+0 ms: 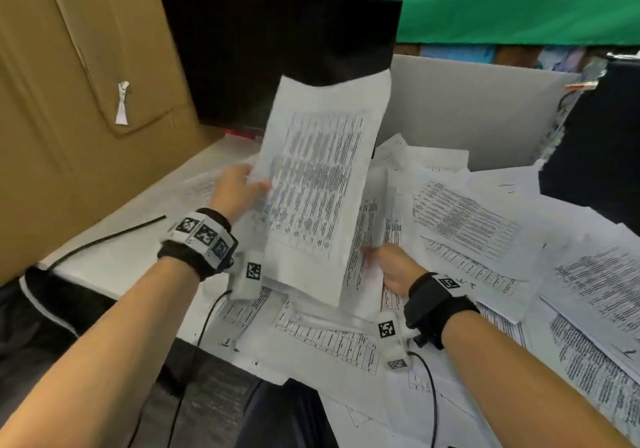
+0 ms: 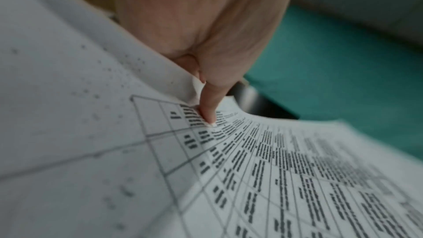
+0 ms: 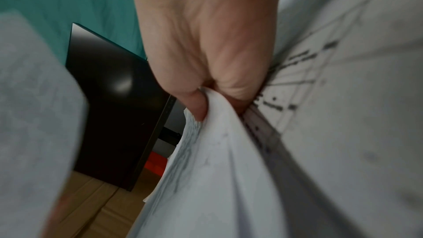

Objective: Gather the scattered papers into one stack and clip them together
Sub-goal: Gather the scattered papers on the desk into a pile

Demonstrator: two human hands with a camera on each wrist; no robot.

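1. Held sheaf of papers (image 1: 322, 184): being held up above the worktop (image 1: 114, 267), printed table facing the person; long axis running from the near lower edge up and away toward the monitor (image 1: 277, 52), top edge leaning slightly right.
2. Left hand (image 1: 235, 189): gripping the sheaf's left edge, thumb (image 2: 209, 109) pressing on the printed face, fingers lying behind (hidden in the head view).
3. Right hand (image 1: 393, 267): pinching sheets (image 3: 213, 151) at the sheaf's lower right, thumb and fingers clamped on the paper.
4. Scattered papers (image 1: 464, 219): lying overlapped across the worktop under and to the right of the sheaf, at mixed angles.
5. Monitor: standing dark behind the sheaf.
6. Black cable (image 1: 104, 239): lying on the worktop's left part.
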